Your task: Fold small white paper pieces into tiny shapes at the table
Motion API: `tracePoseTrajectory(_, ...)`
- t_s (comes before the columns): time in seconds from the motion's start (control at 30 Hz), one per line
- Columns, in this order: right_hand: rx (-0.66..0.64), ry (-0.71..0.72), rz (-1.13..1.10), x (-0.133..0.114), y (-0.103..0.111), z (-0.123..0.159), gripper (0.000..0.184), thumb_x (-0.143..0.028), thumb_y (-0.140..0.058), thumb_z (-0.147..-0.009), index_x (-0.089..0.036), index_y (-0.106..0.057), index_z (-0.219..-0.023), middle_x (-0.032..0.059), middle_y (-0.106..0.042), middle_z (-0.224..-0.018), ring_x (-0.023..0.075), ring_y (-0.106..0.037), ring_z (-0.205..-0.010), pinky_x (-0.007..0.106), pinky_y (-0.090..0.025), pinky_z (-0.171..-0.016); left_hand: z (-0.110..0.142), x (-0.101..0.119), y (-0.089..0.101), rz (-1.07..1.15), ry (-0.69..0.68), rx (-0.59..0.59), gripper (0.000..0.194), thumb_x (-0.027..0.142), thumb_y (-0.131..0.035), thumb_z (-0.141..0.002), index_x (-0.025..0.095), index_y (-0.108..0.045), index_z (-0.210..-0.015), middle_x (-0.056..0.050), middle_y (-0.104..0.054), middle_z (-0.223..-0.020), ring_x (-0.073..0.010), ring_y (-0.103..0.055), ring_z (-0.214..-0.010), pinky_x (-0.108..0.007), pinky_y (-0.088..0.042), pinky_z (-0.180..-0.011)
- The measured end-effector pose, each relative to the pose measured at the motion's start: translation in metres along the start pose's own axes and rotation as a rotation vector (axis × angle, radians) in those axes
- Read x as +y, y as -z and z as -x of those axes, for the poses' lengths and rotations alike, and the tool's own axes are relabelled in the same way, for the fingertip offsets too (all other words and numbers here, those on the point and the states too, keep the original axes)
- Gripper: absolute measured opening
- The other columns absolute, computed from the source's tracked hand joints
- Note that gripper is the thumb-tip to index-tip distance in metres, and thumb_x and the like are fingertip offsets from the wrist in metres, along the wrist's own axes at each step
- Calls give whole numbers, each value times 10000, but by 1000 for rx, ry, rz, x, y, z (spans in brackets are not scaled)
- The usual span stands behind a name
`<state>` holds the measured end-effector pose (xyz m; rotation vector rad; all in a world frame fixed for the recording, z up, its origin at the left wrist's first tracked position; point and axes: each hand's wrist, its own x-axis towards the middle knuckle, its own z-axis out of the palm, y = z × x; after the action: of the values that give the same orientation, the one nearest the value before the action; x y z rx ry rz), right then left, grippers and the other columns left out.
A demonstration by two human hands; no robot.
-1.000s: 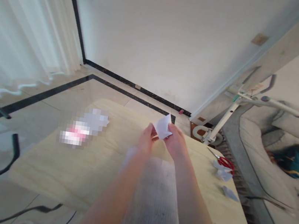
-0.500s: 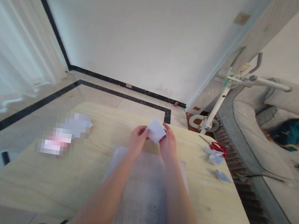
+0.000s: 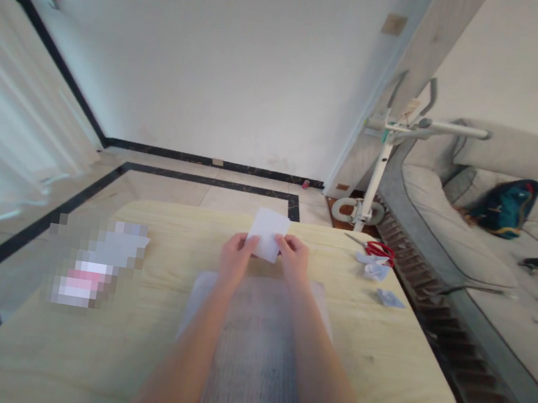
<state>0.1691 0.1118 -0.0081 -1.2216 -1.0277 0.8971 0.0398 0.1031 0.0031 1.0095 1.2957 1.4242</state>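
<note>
A small white piece of paper (image 3: 267, 232) is held up above the light wooden table (image 3: 167, 240) by both of my hands. My left hand (image 3: 234, 260) pinches its lower left edge and my right hand (image 3: 293, 259) pinches its lower right edge. Both hands are closed on it, over the far end of a large translucent sheet (image 3: 253, 354) that lies flat on the table under my forearms.
Red-handled scissors (image 3: 378, 249) and several white paper scraps (image 3: 376, 270) lie at the table's right side. A blurred-out object (image 3: 93, 259) sits at the left. A grey sofa (image 3: 450, 235) with a teal bag (image 3: 503, 206) and a white exercise machine (image 3: 379, 171) stand to the right.
The view has swung to the right and levelled out. My hands have kept hold of the paper, which has turned from a tilted corner-up pose to squarer and more upright.
</note>
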Motion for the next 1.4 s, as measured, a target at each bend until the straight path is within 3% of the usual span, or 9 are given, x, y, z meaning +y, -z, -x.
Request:
tracePoseTrajectory(0.3, 52, -74, -156, 7, -2, -2, 285, -433, -688, -652, -171, -596, -588, -32, -526, -537, 105, -468, -516, 232, -353, -505, -3, -4, 1, -20, -12, -26, 351, 450, -642, -698, 107, -681, -757, -49, -633, -695, -140, -587, -610, -232, -494, -530)
tracePoseTrajectory(0.5, 141, -155, -430, 5, 2, -5, 251, -401, -713, -625, -187, -583, -629, -33, -591, -593, 120, -530, -573, 245, -420, -561, -10, -6, 9, 179, 48, 120, 370, 482, -671, -654, 129, -670, -767, -47, -637, -711, -123, -585, -617, -228, -467, -554)
tracePoseTrajectory(0.6, 135, -199, -530, 2, 2, -6, 229, -351, -737, -593, -187, -611, -691, -14, -659, -690, 141, -585, -653, 273, -467, -647, -9, -2, 11, 194, 63, 117, 359, 495, -649, -677, 143, -656, -748, -48, -624, -664, -133, -583, -591, -234, -443, -514)
tracePoseTrajectory(0.93, 67, -187, -496, 0, 3, -4, 229, -358, -731, -614, -181, -624, -713, -12, -653, -675, 133, -582, -617, 264, -459, -592, -5, 8, 12, 155, 34, 59, 257, 412, -680, -676, 174, -651, -769, -62, -641, -700, -163, -609, -666, -247, -448, -532)
tracePoseTrajectory(1.13, 33, -172, -410, 6, 1, -3, 251, -352, -729, -612, -187, -653, -785, -11, -647, -704, 133, -564, -616, 249, -436, -544, -7, -2, 9, 186, 54, 42, 353, 449, -710, -619, 139, -656, -779, -58, -648, -726, -166, -621, -686, -241, -459, -559)
tracePoseTrajectory(1.4, 27, -192, -475, 3, 2, -4, 230, -365, -719, -619, -181, -627, -721, -8, -626, -672, 125, -548, -589, 245, -429, -528, -14, -6, 13, 578, 150, -52, 299, 383, -721, -660, 175, -626, -853, -70, -682, -890, -182, -647, -828, -265, -506, -661)
